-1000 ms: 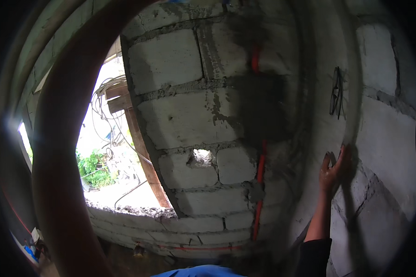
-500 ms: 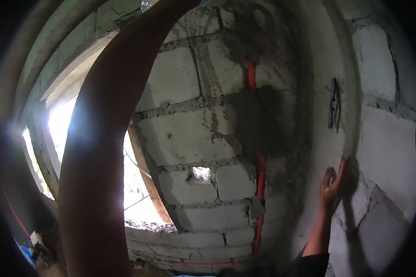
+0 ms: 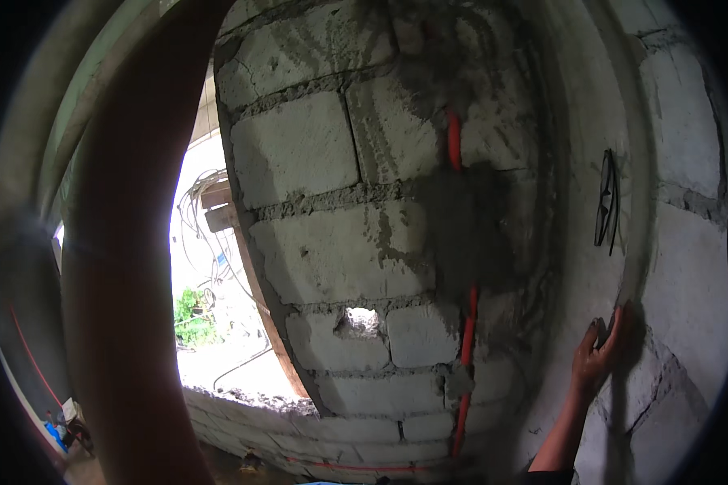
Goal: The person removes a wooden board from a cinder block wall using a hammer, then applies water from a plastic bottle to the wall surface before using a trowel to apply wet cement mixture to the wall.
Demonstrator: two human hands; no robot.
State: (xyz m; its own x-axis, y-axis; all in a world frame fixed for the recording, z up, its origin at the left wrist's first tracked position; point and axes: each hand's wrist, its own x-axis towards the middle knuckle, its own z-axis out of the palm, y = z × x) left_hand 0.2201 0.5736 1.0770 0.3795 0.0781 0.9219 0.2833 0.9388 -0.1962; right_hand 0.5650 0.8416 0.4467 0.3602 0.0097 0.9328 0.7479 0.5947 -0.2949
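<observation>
My left arm point(image 3: 125, 242) rises large and dark across the left side and leaves the picture at the top. Its hand is out of view, so what it holds or touches cannot be seen. On the right, my right hand point(image 3: 597, 356) is raised against the pale plastered column point(image 3: 582, 267), fingers stretched upward and thumb apart, with nothing seen in it. Above that hand, a dark loop of wire point(image 3: 606, 198) sticks out of the column. Ahead stands a block wall point(image 3: 344, 250) with a dark wet mortar patch point(image 3: 469, 230) over an orange conduit point(image 3: 467, 339).
A bright window opening point(image 3: 218, 323) with a wooden board point(image 3: 271, 323) along its edge lies left of the block wall. Coiled cables point(image 3: 206, 210) hang outside it. A small hole point(image 3: 360, 322) pierces the wall. Blue and white items point(image 3: 61, 428) sit low at the far left.
The view has shifted, and the wall now sits slightly lower and further right. My left arm has moved left, uncovering more of the window; its hand has left the picture. My right hand stays on the column.
</observation>
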